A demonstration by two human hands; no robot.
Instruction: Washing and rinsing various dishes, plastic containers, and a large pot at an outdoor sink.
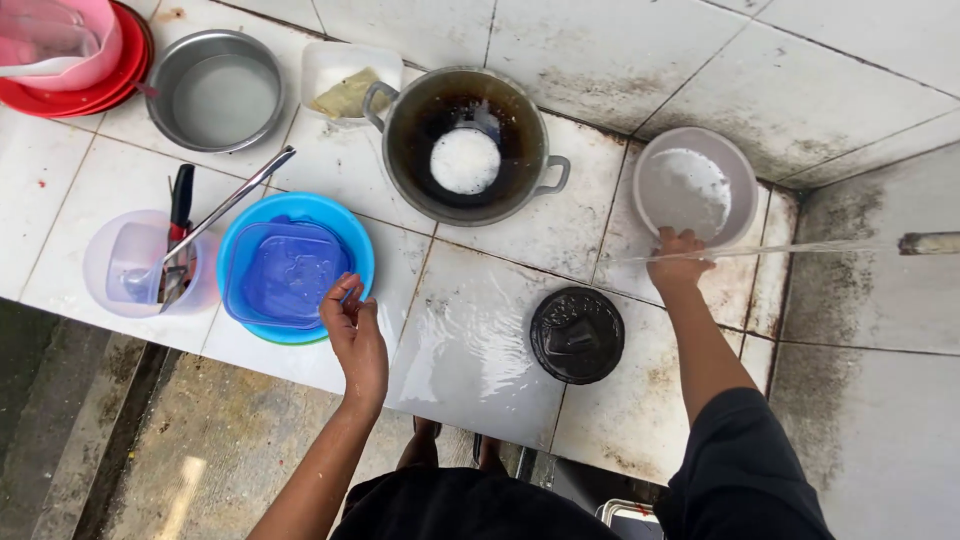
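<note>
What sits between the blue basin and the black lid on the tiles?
Head view: only bare wet tile lies between the blue basin and the black lid. The left hand rests at the basin's rim, just beside that stretch.

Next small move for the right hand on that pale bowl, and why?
Probably tip the pale round plastic bowl to pour out. The right hand grips its near rim under the thin water stream from the wall pipe, and white foamy water already sits inside. The left hand rests at the blue basin.
</note>
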